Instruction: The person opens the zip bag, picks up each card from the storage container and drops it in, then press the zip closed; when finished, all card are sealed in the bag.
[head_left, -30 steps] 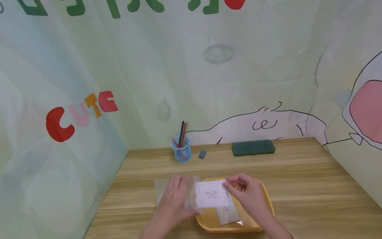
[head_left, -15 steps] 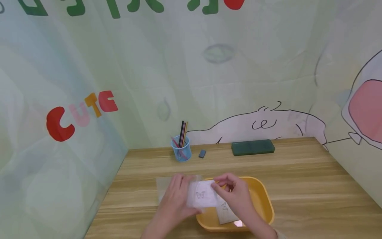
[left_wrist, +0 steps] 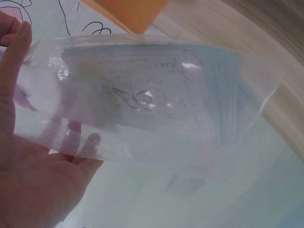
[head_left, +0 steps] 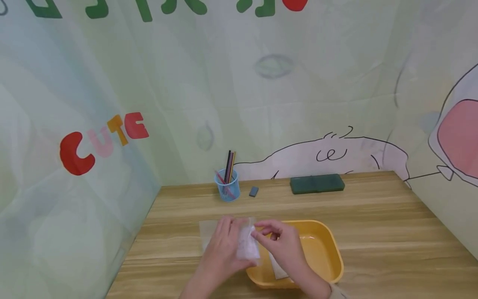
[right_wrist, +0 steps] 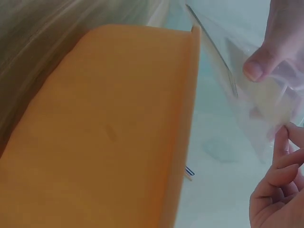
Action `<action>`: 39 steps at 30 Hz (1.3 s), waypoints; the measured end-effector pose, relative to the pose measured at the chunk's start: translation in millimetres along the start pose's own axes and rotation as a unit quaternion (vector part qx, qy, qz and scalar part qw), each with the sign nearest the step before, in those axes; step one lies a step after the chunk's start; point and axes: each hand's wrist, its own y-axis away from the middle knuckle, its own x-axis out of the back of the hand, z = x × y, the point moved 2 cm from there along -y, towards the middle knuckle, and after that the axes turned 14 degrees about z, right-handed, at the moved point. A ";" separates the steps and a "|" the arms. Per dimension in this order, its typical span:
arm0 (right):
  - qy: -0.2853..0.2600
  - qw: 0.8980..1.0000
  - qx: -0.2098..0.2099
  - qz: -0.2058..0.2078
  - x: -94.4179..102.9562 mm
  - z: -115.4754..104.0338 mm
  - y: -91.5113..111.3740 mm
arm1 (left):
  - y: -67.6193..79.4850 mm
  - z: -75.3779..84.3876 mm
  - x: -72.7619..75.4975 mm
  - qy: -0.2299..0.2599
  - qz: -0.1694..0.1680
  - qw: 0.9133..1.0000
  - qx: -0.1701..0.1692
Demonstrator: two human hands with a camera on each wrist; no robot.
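A clear plastic bag (left_wrist: 142, 164) holds a stack of pale cards (left_wrist: 171, 95), the front one printed with a butterfly. My left hand (head_left: 223, 251) grips the bag, thumb low and fingers behind it. At the bag's right edge, the fingertips of my right hand (head_left: 285, 247) pinch together; in the right wrist view they meet at the clear plastic (right_wrist: 261, 128). Whether they also hold a card is unclear. Under my right hand lies a pale card or packet (head_left: 277, 269) in the yellow tray (head_left: 337, 257), partly covered by that hand.
A flat greyish sheet (head_left: 207, 233) lies left of the tray, half hidden by my left hand. Towards the back stand a blue cup (head_left: 228, 193) of pencils, a small grey-blue block (head_left: 254, 191) and a dark green case (head_left: 317, 184). A printed curtain (head_left: 194, 83) closes off the back.
The butterfly card has slid leftward into the bag, my right hand moving left with it. The bag has turned, so its face looks narrower. My left hand has hardly moved.
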 end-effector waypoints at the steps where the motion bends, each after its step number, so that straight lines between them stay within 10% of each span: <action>1: 0.006 1.000 0.002 -0.003 -0.2 0.5 0.8 | -0.2 0.4 -0.4 0.000 0.003 1.000 -0.003; 11: 0.099 0.990 0.074 -0.073 -1.0 -1.4 7.9 | -2.9 3.8 -3.5 0.004 0.015 1.000 -0.018; 20: 0.163 0.985 0.052 -0.038 29.0 6.6 -5.4 | 0.9 -3.0 -0.7 -0.001 0.017 1.000 0.016; 33: 0.333 0.910 0.019 -0.246 55.5 74.8 -10.5 | 4.1 -10.4 7.4 -0.012 0.014 0.999 0.040; 39: 0.330 0.901 -0.041 -0.280 50.9 90.0 -10.7 | 7.0 -10.4 7.3 -0.010 0.004 0.999 0.050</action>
